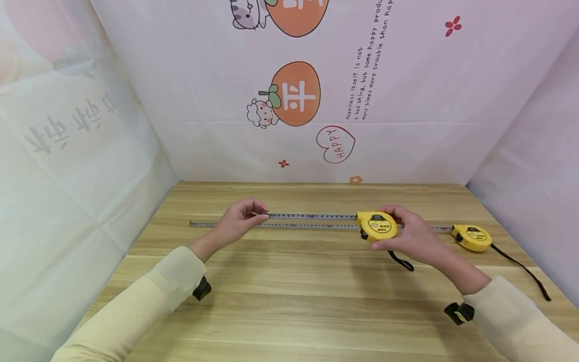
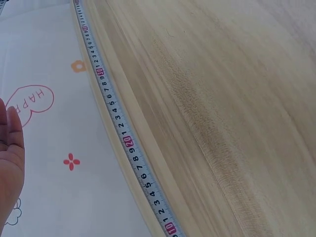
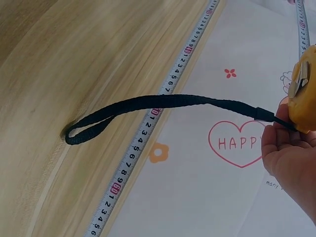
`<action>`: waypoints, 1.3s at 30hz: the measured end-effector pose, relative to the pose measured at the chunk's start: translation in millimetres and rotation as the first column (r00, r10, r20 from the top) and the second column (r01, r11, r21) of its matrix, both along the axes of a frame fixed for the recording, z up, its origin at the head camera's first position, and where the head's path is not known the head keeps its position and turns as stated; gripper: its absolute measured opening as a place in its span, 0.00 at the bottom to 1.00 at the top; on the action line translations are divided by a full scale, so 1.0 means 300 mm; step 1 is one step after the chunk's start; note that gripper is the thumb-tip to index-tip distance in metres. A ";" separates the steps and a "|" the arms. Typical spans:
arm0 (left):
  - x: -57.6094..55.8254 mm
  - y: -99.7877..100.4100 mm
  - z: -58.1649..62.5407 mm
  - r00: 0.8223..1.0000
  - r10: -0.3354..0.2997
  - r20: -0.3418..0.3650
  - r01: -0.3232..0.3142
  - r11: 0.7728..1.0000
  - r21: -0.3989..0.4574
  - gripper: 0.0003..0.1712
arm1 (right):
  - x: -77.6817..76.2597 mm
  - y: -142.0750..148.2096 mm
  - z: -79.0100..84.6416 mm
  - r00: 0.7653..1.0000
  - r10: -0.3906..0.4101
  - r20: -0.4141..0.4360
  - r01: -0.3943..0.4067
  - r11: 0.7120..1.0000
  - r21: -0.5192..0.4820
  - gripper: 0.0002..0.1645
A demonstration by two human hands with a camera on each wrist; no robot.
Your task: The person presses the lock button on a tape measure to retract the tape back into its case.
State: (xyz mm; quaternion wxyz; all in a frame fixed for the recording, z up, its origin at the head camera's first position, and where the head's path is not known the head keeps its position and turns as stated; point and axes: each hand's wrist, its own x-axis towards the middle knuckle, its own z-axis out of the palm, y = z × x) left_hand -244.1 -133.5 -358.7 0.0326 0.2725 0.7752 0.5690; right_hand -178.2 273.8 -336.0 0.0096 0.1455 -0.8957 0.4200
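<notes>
My right hand [image 1: 413,236] grips a yellow tape measure [image 1: 378,226] by its case, with a black wrist strap [image 3: 163,101] hanging from it. A length of its blade [image 1: 334,216] runs out to the left, marked with numbers. At the blade's free end, my left hand [image 1: 237,221] pinches the tip between thumb and fingers. Below this raised blade in the head view, a second tape's blade [image 2: 128,140] lies extended along the table. Its yellow case [image 1: 472,237] rests at the right, and neither hand holds it.
The wooden table [image 1: 280,301] carries the second tape, whose hooked end [image 1: 192,222] lies at the left and whose black strap [image 1: 520,266] trails toward the right edge. A printed white cloth [image 1: 203,100] hangs behind the table and along both sides.
</notes>
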 end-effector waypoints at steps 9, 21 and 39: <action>0.007 0.007 0.003 1.000 -0.011 -0.004 0.011 1.000 -0.001 0.09 | -0.003 -0.003 -0.004 1.000 0.006 -0.005 -0.006 1.000 0.010 0.49; 0.005 0.008 0.004 1.000 -0.006 -0.006 0.006 1.000 -0.016 0.10 | -0.003 -0.013 -0.003 1.000 0.014 -0.016 -0.014 1.000 0.004 0.48; 0.000 0.033 0.004 1.000 -0.021 0.012 0.021 1.000 -0.020 0.10 | -0.005 -0.023 -0.005 1.000 0.021 -0.017 -0.021 1.000 -0.002 0.48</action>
